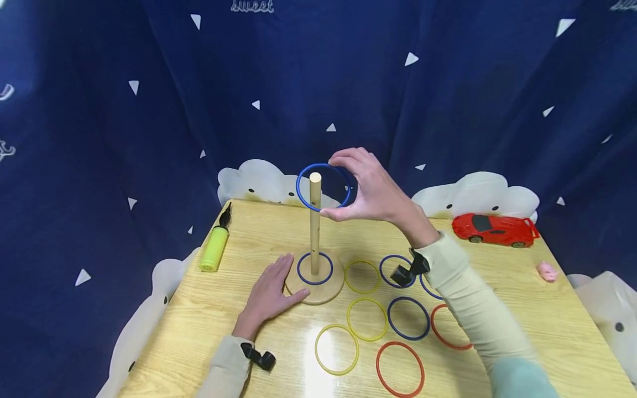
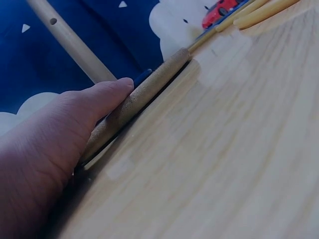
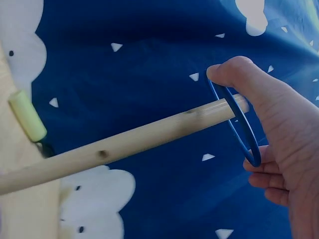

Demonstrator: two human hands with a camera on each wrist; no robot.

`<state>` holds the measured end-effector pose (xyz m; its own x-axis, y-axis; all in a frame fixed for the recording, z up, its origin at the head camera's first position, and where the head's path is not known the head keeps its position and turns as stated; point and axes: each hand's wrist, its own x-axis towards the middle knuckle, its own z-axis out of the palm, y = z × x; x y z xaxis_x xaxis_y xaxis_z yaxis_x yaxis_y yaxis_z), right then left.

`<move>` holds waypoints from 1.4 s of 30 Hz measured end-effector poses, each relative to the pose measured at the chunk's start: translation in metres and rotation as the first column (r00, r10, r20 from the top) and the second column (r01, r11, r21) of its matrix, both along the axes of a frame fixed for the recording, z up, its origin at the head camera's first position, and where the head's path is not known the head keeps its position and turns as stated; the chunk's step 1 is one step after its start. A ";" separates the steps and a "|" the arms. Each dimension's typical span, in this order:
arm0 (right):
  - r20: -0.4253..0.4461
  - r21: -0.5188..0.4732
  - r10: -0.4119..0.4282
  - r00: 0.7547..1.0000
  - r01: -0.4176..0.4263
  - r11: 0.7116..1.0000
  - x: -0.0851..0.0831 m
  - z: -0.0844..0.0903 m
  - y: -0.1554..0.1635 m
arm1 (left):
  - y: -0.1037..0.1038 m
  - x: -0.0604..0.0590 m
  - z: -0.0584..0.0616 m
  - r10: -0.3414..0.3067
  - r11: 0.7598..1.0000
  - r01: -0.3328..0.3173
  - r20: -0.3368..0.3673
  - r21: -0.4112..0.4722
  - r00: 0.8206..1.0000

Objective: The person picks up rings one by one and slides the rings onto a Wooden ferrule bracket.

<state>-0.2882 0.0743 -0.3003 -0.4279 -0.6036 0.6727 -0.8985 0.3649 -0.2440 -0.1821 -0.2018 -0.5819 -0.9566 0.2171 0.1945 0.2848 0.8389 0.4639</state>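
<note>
My right hand (image 1: 370, 188) pinches a blue ring (image 1: 297, 188) between thumb and fingertips. In the right wrist view that ring (image 3: 243, 122) is tilted, and the tip of the wooden post (image 3: 149, 139) passes through it. The upright post rises from a round wooden base (image 1: 325, 297) on the table. Another blue ring (image 1: 315, 284) lies flat on the base, around the post's foot. My left hand (image 1: 269, 296) rests at the base's left side, fingers extended; in the left wrist view its thumb (image 2: 112, 94) lies over the base's rim.
Several yellow (image 1: 367, 339), blue (image 1: 408, 338) and red rings (image 1: 422, 371) lie on the table right of the base, some partly behind my right arm. A yellow-green pump (image 1: 214, 249) lies at the left edge. At the right are a red toy car (image 1: 495, 229) and a small pink object (image 1: 547, 271).
</note>
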 end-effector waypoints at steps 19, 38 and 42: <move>0.187 0.146 -0.045 0.981 0.017 0.989 0.003 -0.119 -0.008 | 0.001 -0.001 0.004 -0.015 1.000 0.015 -0.022 0.009 1.000; 0.275 0.337 -0.160 0.948 0.061 0.939 0.002 -0.221 -0.023 | -0.001 -0.001 0.002 -0.015 1.000 0.014 -0.006 -0.015 1.000; 0.283 0.361 -0.177 0.942 0.067 0.930 0.001 -0.230 -0.024 | -0.001 -0.001 0.002 -0.014 1.000 0.014 -0.004 -0.008 1.000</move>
<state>-0.2874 0.0506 -0.5307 -0.6639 -0.7018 0.2584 -0.7425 0.5773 -0.3397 -0.1834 -0.2026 -0.5795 -0.9526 0.2318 0.1970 0.2983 0.8388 0.4555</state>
